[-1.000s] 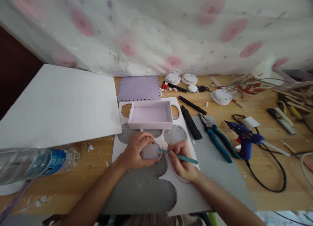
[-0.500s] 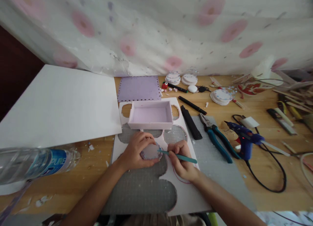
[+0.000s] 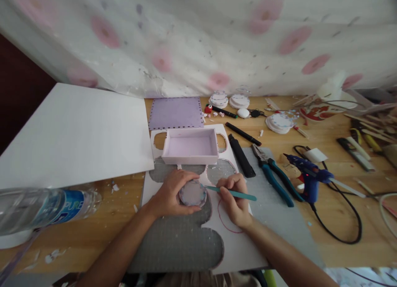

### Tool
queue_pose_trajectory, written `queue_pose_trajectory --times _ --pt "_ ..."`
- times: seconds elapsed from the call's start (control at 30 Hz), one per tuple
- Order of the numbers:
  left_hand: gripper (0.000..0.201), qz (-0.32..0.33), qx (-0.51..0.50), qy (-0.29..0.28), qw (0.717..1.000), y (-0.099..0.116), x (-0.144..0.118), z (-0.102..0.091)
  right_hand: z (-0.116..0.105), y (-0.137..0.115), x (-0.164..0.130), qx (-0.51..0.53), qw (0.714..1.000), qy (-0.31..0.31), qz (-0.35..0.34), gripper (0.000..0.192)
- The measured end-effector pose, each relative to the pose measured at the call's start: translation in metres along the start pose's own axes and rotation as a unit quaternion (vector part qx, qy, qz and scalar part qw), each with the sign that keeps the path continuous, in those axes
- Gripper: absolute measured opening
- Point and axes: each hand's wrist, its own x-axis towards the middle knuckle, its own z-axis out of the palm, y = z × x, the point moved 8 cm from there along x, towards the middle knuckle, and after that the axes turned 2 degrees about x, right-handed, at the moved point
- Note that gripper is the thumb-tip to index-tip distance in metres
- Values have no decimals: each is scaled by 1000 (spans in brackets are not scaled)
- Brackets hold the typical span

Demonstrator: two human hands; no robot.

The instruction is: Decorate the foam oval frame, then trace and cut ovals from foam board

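My left hand [image 3: 172,194] curls its thumb and fingers around the rim of a small round white disc [image 3: 192,193], whose edge carries bluish and purple bits. In my right hand [image 3: 234,198] are slim teal tweezers [image 3: 242,194], held like a pen. Their tip points left and reaches the disc's right upper edge. Beneath both hands lies a white board [image 3: 235,249] with several round cut-outs and a pink drawn circle. A pale lilac open box [image 3: 190,158] stands just beyond the disc.
A grey cutting mat [image 3: 279,229] lies under the board. Pliers [image 3: 274,177], a black marker [image 3: 243,134] and a blue glue gun [image 3: 312,177] lie right. Several decorated discs [image 3: 281,122] sit at the back. A water bottle [image 3: 46,206] and large white sheet [image 3: 83,134] lie left.
The tweezers have drawn back a little to the right and up, away from the disc's middle. My left fingers have spread slightly around the disc, and more of its face shows.
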Motion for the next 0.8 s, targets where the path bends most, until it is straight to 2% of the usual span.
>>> queue_pose_trajectory --times 0.17,0.37,0.67,0.8 --pt "71 -27 -19 -1 999 -5 -2 1 0 0 0 -4 1000 0 -2 16" --pt "64 -12 -30 22 999 -6 -2 0 0 -3 0 -12 1000 -6 -3 15" --pt "63 -7 -17 24 1000 -4 -2 -2 -2 -2 1 -64 998 -6 -3 15" --pt "61 -5 -5 34 999 -3 -1 -4 -5 -1 6 -73 997 -7 30 12"
